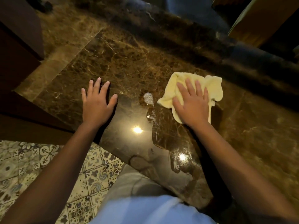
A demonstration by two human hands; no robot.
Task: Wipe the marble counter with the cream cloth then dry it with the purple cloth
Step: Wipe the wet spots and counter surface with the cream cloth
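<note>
The brown marble counter [132, 62] fills the middle of the view and shines with lamp reflections. A crumpled cream cloth [212, 88] lies on it at the right. My right hand [192, 104] presses flat on the cloth with fingers spread. A patch of foam and a wet streak [149, 102] sit just left of the cloth. My left hand [97, 102] rests flat on the bare marble to the left, fingers apart, holding nothing. No purple cloth is in view.
A dark marble backsplash ledge [202, 39] runs along the far side. Dark wooden cabinet panels [17, 62] stand at the left. Patterned floor tiles [40, 167] show below the counter's near edge, beside my light trousers [140, 183].
</note>
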